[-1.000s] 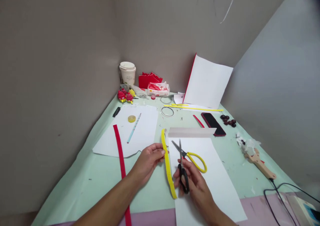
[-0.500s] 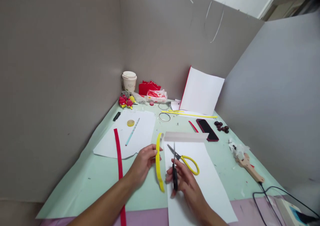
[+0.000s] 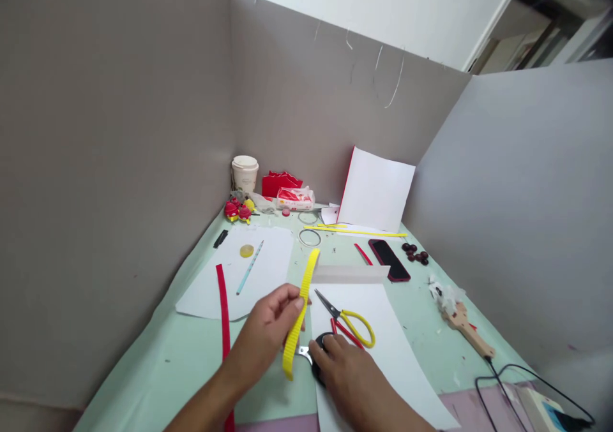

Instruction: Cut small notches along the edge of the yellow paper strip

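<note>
No writing can be read anywhere; the print on the red-and-white packet (image 3: 295, 197) by the back wall is too small to make out.

A yellow strip (image 3: 300, 314) is held in the left hand (image 3: 268, 333), pinched between thumb and fingertips near its middle. Its long axis runs from near the person up and away, tilted slightly to the right; the far end points toward the back wall, and the near end hangs just below the hand, above the worktop (image 3: 163, 362).

The right hand (image 3: 347, 371) is laid on a pair of black-handled scissors (image 3: 313, 355), just right of the strip's lower end. The fingers are curled over the black handle, and a short piece of metal blade shows pointing left toward the strip. Whether the handle is gripped or only covered cannot be told.

A second pair of scissors with yellow handles (image 3: 349, 323) lies on a white sheet (image 3: 383, 349) just beyond the right hand, its blades pointing away and to the left.

A red strip (image 3: 222, 304) lies lengthwise on the worktop to the left of the left hand. Farther back are a pencil (image 3: 249, 267) on another white sheet, a paper cup (image 3: 244, 172) in the corner, and a dark phone (image 3: 389, 260) to the right.
</note>
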Demonstrator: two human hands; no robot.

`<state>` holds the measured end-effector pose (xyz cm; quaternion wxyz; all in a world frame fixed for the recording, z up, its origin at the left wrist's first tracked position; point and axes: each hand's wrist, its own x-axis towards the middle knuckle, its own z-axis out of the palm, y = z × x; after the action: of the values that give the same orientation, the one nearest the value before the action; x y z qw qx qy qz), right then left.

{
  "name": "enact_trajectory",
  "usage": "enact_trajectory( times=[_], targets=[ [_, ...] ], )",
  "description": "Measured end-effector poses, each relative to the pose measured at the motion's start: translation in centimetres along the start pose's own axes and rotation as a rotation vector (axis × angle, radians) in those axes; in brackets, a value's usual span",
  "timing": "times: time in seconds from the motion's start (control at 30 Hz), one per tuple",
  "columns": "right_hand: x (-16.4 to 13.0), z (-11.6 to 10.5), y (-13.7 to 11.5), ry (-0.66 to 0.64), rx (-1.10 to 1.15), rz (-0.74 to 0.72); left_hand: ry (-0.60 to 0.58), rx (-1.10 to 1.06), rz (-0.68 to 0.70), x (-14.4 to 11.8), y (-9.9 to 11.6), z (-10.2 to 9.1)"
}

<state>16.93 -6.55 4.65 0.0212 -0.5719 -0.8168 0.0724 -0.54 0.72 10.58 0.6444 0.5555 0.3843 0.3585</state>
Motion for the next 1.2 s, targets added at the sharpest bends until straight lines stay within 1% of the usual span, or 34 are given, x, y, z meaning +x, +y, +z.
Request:
enact_trajectory(
  times=[0.07,0.1,0.13,0.2,0.23,0.27,0.3,0.33,0.43,0.57,0.67,0.8,0.97,1.03,1.1,1.2],
  targets=[
    [-0.3,-1.4,0.3,0.072,0.142,0.000,0.005,0.030,0.004,-0.9,-0.5,0.9],
    [-0.5,-2.3,0.6,0.136,0.347,0.020,-0.007,0.038,0.002,-1.3,-0.8,1.4],
    [-0.5,-3.1,0.8,0.201,0.613,0.056,-0.026,0.053,0.001,-1.7,-1.1,1.8],
    [-0.3,-4.4,1.3,0.206,1.208,0.133,-0.099,0.108,-0.013,-2.4,-1.7,2.4],
    [0.0,-4.7,1.6,0.230,1.462,0.189,-0.130,0.138,-0.021,-2.6,-2.0,2.7],
    [0.4,-5.0,2.0,0.252,1.657,0.245,-0.148,0.161,-0.036,-2.7,-2.3,3.0],
    [0.9,-5.1,2.4,0.293,1.774,0.302,-0.158,0.174,-0.062,-2.9,-2.6,3.1],
    [1.4,-5.0,2.9,0.353,1.825,0.355,-0.160,0.174,-0.094,-2.9,-2.9,3.2],
    [2.6,-4.9,4.6,0.422,1.814,0.415,-0.160,0.090,-0.210,-3.2,-3.7,3.2],
    [3.9,-5.2,6.8,0.417,1.747,0.438,-0.208,-0.072,-0.334,-3.8,-4.6,2.8],
    [5.4,-5.7,7.8,0.368,1.709,0.434,-0.186,-0.090,-0.354,-4.2,-5.2,2.3],
    [7.8,-6.1,8.4,0.299,1.658,0.409,-0.168,-0.067,-0.317,-4.3,-5.6,1.9],
    [11.0,-6.9,9.4,0.248,1.538,0.370,-0.023,0.124,-0.339,-4.0,-5.2,1.8],
    [12.6,-7.4,9.8,0.223,1.483,0.348,0.032,0.178,-0.322,-3.7,-5.1,1.3],
    [14.8,-7.8,9.8,0.195,1.430,0.327,0.117,0.211,-0.267,-3.1,-5.0,0.4],
    [18.6,-8.5,9.1,0.186,1.368,0.299,0.244,0.294,-0.171,-1.5,-4.9,-1.7]
  ],
)
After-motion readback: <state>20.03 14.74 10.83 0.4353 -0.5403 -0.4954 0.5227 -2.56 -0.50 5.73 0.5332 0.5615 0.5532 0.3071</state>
